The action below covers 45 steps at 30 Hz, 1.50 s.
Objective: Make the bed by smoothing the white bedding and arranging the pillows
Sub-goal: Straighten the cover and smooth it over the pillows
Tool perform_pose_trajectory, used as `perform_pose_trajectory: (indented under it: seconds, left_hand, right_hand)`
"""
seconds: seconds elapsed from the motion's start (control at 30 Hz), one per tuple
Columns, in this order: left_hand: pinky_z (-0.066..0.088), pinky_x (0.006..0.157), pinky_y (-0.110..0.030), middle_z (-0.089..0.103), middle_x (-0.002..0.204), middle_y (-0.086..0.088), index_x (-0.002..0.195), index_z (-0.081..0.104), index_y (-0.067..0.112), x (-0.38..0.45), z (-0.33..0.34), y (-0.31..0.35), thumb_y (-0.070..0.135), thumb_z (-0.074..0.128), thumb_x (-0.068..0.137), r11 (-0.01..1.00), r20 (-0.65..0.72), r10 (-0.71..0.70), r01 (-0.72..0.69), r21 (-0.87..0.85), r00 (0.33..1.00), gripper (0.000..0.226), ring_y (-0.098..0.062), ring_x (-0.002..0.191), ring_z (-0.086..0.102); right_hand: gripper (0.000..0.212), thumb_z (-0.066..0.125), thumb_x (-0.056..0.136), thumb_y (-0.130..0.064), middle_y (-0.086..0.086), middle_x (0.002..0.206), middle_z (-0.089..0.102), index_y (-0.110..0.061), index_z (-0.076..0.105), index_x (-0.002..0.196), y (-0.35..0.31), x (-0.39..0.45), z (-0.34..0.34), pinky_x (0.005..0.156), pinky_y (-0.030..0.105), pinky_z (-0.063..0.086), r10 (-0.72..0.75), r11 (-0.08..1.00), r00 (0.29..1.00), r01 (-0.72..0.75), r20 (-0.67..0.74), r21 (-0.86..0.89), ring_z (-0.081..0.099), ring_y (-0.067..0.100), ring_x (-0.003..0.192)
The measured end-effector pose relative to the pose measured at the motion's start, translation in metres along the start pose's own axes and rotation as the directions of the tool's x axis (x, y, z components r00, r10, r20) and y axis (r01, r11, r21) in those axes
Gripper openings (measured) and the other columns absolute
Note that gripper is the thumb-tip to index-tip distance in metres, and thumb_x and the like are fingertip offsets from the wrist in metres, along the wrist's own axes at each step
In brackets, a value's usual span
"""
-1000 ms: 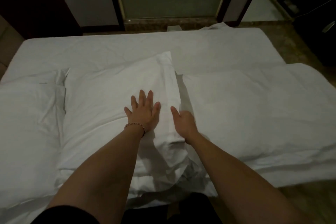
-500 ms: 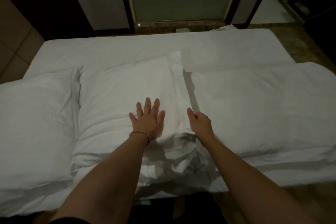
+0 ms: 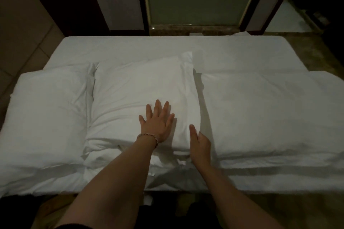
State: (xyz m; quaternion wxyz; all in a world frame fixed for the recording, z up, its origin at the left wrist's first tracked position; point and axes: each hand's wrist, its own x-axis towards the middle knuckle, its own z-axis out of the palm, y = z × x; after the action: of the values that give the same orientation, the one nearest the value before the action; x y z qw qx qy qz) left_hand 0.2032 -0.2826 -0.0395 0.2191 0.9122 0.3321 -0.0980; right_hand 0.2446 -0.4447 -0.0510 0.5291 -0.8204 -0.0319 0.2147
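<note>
So I'm watching through the head cam and we're mid pillow-fixing here. The left hand [image 3: 158,124] is flat on the middle pillow [image 3: 137,95], fingers spread and straight, just pressing down on its near right part, not grabbing anything. The right hand [image 3: 200,143] is at that pillow's right edge, tucked into the seam between it and the folded duvet [image 3: 260,109] beside it; thumb sticks up along the pillow's side, but the other fingers are hidden behind the hand, so I honestly can't tell if it's gripping fabric or just pushing. A second pillow [image 3: 46,117] sits right against the middle one on the left, looking plump enough. The white sheet [image 3: 149,46] beyond them looks pretty smooth already. My read: this is the squaring-up step for the middle pillow. The near edge under the wrists is bunched and rumpled, so next I'd want that corner pulled straight and patted flat, gently, so the pillow doesn't slide off line with its neighbour.
</note>
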Motion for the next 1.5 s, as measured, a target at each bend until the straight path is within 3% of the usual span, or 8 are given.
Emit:
perform_pose_trajectory:
  seconds: [0.23,0.47,0.63,0.73,0.83,1.0,1.3,1.5]
  left_hand:
    - [-0.003,0.119,-0.060,-0.013,0.166,0.005,0.156,-0.004,0.041,-0.026,0.014,0.020,0.061,0.009,0.100,0.998,-0.017,-0.050,0.049,-0.046,0.999,0.061,-0.031,0.151,-0.016]
    - [0.003,0.120,-0.059,-0.016,0.165,0.006,0.156,-0.006,0.039,-0.069,0.050,0.023,0.057,0.011,0.102,0.997,0.045,-0.067,0.065,0.048,0.997,0.060,-0.031,0.150,-0.018]
    - [0.006,0.120,-0.058,-0.015,0.165,0.006,0.157,-0.003,0.037,-0.084,0.039,0.006,0.059,0.011,0.101,0.986,0.017,-0.165,0.165,-0.001,0.986,0.062,-0.032,0.151,-0.016]
    - [0.008,0.120,-0.057,-0.012,0.166,0.005,0.157,-0.001,0.035,-0.089,0.026,-0.012,0.059,0.012,0.101,0.970,-0.044,-0.241,0.240,-0.027,0.970,0.063,-0.031,0.151,-0.013]
    - [0.010,0.120,-0.056,-0.009,0.166,0.005,0.158,0.001,0.033,-0.100,0.016,-0.042,0.059,0.015,0.102,0.939,-0.098,-0.342,0.338,-0.058,0.934,0.064,-0.029,0.152,-0.009]
    - [0.013,0.119,-0.054,-0.002,0.167,0.000,0.159,0.005,0.028,-0.129,0.005,-0.116,0.060,0.018,0.101,0.883,-0.158,-0.470,0.463,-0.082,0.868,0.067,-0.030,0.152,-0.001]
    - [0.034,0.109,-0.055,0.028,0.156,-0.010,0.150,0.030,0.015,-0.109,0.017,-0.254,0.058,0.024,0.101,0.903,-0.262,-0.409,0.429,0.024,0.874,0.066,-0.036,0.143,0.024]
    - [0.052,0.072,-0.046,0.057,0.111,-0.014,0.117,0.057,0.007,-0.064,0.053,-0.278,0.063,0.023,0.096,0.981,-0.381,-0.164,0.190,0.032,0.910,0.069,-0.036,0.096,0.055]
  right_hand:
    - [0.051,0.051,0.101,-0.040,0.003,0.062,0.056,-0.007,0.055,0.063,-0.015,0.022,-0.054,0.059,0.027,0.033,-0.232,0.952,0.964,0.197,-0.130,-0.235,0.053,0.015,0.060]
    - [0.065,0.036,0.100,-0.057,0.021,0.104,0.068,-0.001,0.067,0.104,0.060,0.032,-0.076,0.085,0.037,0.051,-0.013,0.900,0.999,0.031,0.045,-0.434,0.064,0.036,0.097]
    - [0.039,0.051,0.099,-0.042,0.020,0.095,0.063,-0.003,0.057,0.094,0.041,0.030,-0.069,0.077,0.042,0.048,-0.172,0.868,0.985,0.164,0.025,-0.469,0.060,0.039,0.092]
    - [0.039,0.060,0.094,-0.041,0.016,0.109,0.056,-0.005,0.058,0.108,0.013,0.030,-0.052,0.086,0.046,0.043,-0.398,0.756,0.917,0.346,0.029,-0.556,0.051,0.036,0.103]
    - [0.042,0.054,0.091,-0.046,0.012,0.105,0.057,-0.007,0.059,0.106,-0.008,0.020,-0.017,0.084,0.045,0.044,-0.623,0.585,0.763,0.600,0.171,-0.546,0.051,0.033,0.099]
    - [0.044,0.048,0.092,-0.051,0.007,0.103,0.056,-0.011,0.059,0.103,-0.008,-0.016,0.051,0.077,0.042,0.046,-0.670,0.279,0.548,0.811,0.501,-0.513,0.052,0.029,0.093]
    - [0.067,0.039,0.092,-0.058,0.019,0.130,0.058,-0.005,0.059,0.126,0.024,-0.031,0.157,0.105,0.052,0.038,-0.604,-0.032,0.472,0.791,0.642,-0.611,0.053,0.037,0.122]
    - [0.067,0.036,0.097,-0.059,0.021,0.134,0.056,-0.006,0.059,0.130,0.042,-0.006,0.187,0.109,0.056,0.032,-0.724,-0.122,0.412,0.713,0.554,-0.690,0.047,0.038,0.127]
